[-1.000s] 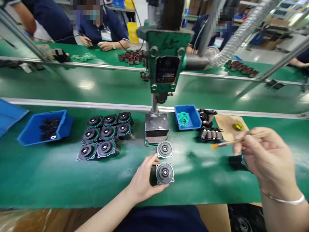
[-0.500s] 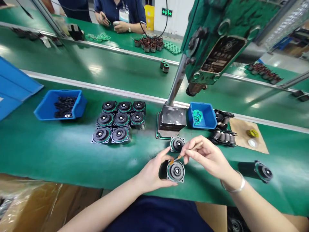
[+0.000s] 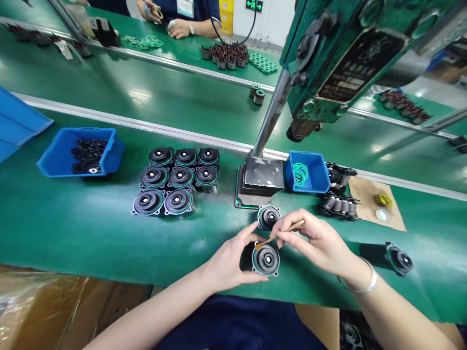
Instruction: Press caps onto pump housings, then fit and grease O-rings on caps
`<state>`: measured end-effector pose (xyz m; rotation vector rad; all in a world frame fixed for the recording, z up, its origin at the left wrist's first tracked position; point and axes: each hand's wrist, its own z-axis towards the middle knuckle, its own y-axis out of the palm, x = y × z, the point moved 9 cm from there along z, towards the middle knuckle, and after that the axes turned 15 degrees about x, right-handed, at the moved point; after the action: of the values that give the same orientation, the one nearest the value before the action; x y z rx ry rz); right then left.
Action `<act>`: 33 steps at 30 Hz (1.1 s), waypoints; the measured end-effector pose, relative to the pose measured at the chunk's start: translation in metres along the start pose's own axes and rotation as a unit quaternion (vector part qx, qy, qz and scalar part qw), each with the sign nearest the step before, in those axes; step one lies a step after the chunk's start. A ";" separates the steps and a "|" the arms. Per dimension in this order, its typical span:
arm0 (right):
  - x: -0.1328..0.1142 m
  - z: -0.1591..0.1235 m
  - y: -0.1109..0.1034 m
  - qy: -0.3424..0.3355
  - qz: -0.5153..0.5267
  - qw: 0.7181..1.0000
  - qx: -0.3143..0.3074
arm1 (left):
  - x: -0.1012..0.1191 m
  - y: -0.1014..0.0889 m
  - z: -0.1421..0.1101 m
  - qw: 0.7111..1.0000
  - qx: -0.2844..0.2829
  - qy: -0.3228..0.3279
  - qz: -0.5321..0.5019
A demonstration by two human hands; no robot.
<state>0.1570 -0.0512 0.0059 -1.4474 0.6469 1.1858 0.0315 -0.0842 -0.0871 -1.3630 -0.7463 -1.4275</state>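
Note:
My left hand (image 3: 231, 257) curves its thumb and fingers around a round motor housing (image 3: 269, 265) standing on the green bench. The housing has a flange with screw lugs and a pale centre. In my right hand (image 3: 314, 240), a small brush (image 3: 297, 225) is pinched by its thin wooden handle. Its orange-brown bristles touch the upper left rim of the housing. Just behind stands a second motor housing (image 3: 269, 218) with a green ring, close to my right fingers. Another housing (image 3: 399, 260) is at the right.
Several housings with green rings (image 3: 181, 177) stand in rows left of the press base (image 3: 263, 175). Its green head (image 3: 328, 73) overhangs the bench. Blue bins hold black parts (image 3: 87, 154) and green rings (image 3: 300, 174). A yellow tub (image 3: 382, 200) sits on cardboard. A co-worker's hands (image 3: 178, 28) are opposite.
The view has shifted slightly. The brush's bristles stay on the housing's upper left rim, with its handle now a little lower in my right hand. My left hand keeps its hold.

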 end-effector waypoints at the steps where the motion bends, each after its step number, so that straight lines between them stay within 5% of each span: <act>1: -0.004 -0.001 -0.002 -0.020 -0.023 1.000 0.002 | 0.000 0.000 0.000 1.000 -0.002 -0.002 0.000; 6: -0.017 -0.007 -0.009 -0.084 -0.131 0.988 0.016 | 0.001 0.000 0.000 1.000 0.002 -0.003 -0.004; 18: -0.035 -0.052 -0.009 -0.122 -0.251 0.958 0.066 | 0.004 0.001 -0.004 0.998 0.029 0.047 0.040; 25: -0.038 -0.073 0.013 -0.098 -0.213 0.971 0.042 | 0.009 0.003 -0.007 0.993 0.037 0.087 0.073; 33: -0.051 -0.068 0.014 -0.120 -0.121 0.972 0.162 | 0.015 0.001 -0.008 0.991 0.035 0.107 0.079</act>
<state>0.1483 -0.1301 0.0397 -1.0542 0.4562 0.9912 0.0318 -0.0953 -0.0738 -1.1673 -0.5317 -1.3834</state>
